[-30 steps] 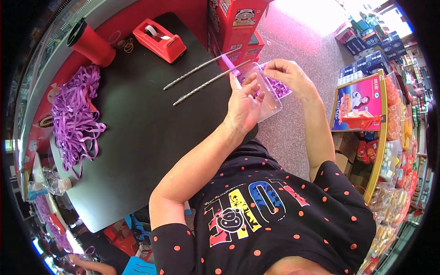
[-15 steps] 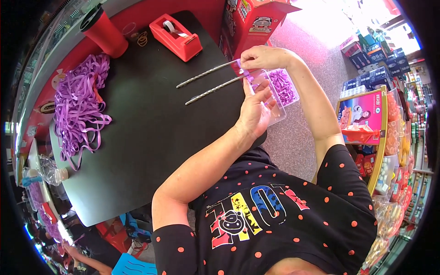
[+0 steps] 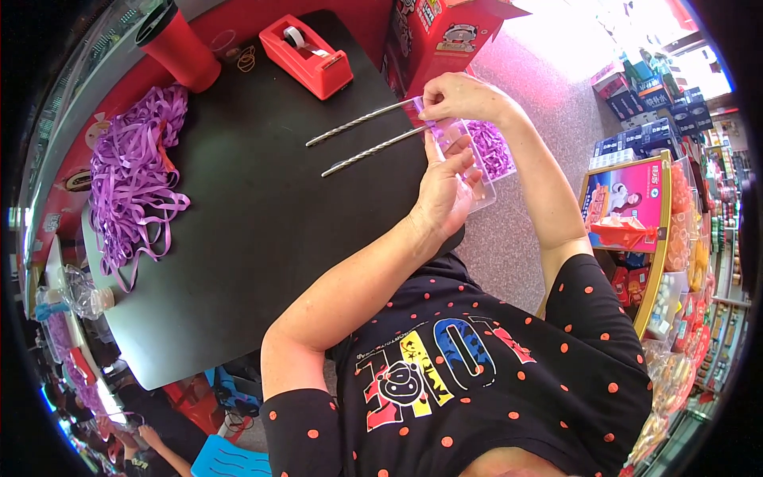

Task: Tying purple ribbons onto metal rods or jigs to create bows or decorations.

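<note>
Two twisted metal rods point left above the black table, side by side. Purple ribbon lies around their right ends. My right hand is closed on this ribbon, thumb and fingertips pinched at the farther rod. Palm up, my left hand is just nearer; one finger reaches up to the ribbon at the nearer rod and the others are apart, loosely bent. Behind the hands, a clear plastic tub is partly hidden by my left hand. Many small purple ribbon pieces fill a container beside it.
A tangled heap of purple ribbon lies at the left of the black table. A red tape dispenser, rubber bands and a red tumbler stand at the back. A red carton is beyond my right hand. Stocked shelves line the right.
My right hand has shifted slightly, its fingers now lower over the ribbon between the rods. The left hand has barely moved. The whole view has shifted a little.
</note>
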A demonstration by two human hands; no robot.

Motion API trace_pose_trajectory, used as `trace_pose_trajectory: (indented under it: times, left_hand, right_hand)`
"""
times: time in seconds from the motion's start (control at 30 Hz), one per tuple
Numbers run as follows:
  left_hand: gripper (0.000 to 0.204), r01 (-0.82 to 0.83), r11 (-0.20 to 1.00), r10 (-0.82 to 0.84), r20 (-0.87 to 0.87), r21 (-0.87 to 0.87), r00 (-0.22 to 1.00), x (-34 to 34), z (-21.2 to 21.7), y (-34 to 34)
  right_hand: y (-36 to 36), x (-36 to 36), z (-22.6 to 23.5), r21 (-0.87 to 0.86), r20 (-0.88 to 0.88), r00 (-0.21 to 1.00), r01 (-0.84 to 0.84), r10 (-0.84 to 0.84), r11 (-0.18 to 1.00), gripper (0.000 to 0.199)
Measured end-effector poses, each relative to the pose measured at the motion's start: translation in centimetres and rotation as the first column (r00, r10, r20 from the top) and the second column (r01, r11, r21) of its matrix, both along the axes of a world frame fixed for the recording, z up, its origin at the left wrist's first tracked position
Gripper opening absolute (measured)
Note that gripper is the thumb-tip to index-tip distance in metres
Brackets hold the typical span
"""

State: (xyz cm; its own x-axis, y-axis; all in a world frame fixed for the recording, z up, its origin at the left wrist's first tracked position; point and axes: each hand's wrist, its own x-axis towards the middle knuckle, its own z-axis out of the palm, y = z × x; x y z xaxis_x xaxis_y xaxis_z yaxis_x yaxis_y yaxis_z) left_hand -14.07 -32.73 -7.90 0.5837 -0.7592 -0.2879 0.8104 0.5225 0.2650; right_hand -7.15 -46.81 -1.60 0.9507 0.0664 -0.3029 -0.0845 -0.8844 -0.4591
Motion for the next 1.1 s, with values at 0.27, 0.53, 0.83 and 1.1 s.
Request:
trace_pose_trajectory:
  times: [0.27, 0.53, 0.83, 1.1]
  left_hand:
    - [0.065, -0.006, 1.0, 0.006, -0.005, -0.009, 1.0, 0.2, 0.2, 0.4]
    - [0.085, 0.002, 1.0, -0.002, -0.001, -0.025, 1.0, -0.1, -0.1, 0.5]
    - [0.089, 0.028, 0.999, -0.029, -0.029, -0.032, 0.999, 0.1, 0.5, 0.8]
    - [0.089, 0.029, 0.999, -0.03, -0.073, -0.015, 0.997, 0.2, 1.0, 0.9]
  right_hand:
    - [-1.2, 0.4, 0.0, 0.08, -0.105, 0.994, 0.019, -0.011, 0.997, 0.044]
    - [-3.7, -2.9, -9.1, 0.864, -0.36, 0.888, 0.433, -0.286, 0.259, 0.03]
    - [-4.8, -2.4, -12.8, 0.864, -0.4, 0.879, 0.456, -0.26, 0.214, 0.032]
    - [-1.7, -2.0, -12.8, 0.93, -0.366, 0.93, 0.366, -0.015, -0.032, 0.036]
